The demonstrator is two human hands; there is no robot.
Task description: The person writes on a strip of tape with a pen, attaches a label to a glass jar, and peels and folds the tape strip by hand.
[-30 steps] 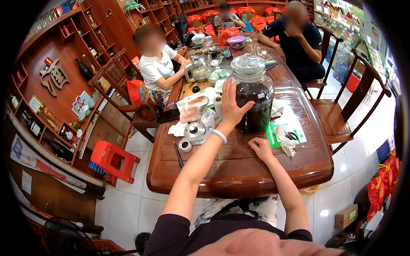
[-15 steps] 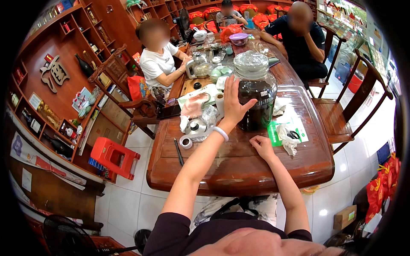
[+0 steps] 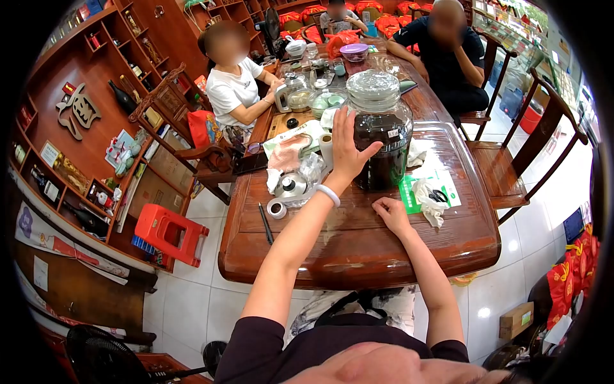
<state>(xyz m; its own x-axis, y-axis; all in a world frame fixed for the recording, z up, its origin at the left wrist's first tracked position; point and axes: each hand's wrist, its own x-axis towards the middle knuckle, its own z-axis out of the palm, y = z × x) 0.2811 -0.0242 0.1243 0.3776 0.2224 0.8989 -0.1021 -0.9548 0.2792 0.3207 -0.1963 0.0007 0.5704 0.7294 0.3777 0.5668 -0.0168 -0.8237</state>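
A large lidded glass jar [image 3: 391, 136] with dark contents stands upright on the wooden table [image 3: 332, 253]. My left hand [image 3: 350, 153] is raised against the jar's near left side, fingers spread and pointing up; whether the palm touches the glass I cannot tell. My right hand [image 3: 391, 214] rests on the tabletop just in front of the jar, fingers curled in, and what is inside them, if anything, is hidden. Right of the jar, a crumpled white tissue [image 3: 430, 201] and black scissors [image 3: 439, 195] lie on a green-and-white packet [image 3: 409, 197].
Left of the jar are a pink cloth [image 3: 291, 155], a metal flask [image 3: 293, 184], a tape roll [image 3: 276, 208] and a black pen [image 3: 265, 224]. Farther back stand a glass teapot [image 3: 298, 96] and a purple bowl [image 3: 354, 52]. People sit on both sides; a wooden chair [image 3: 511, 160] is at right.
The view has shifted slightly. My left hand stays spread at the jar and my right hand stays on the table. The seated person at left has shifted their arms slightly.
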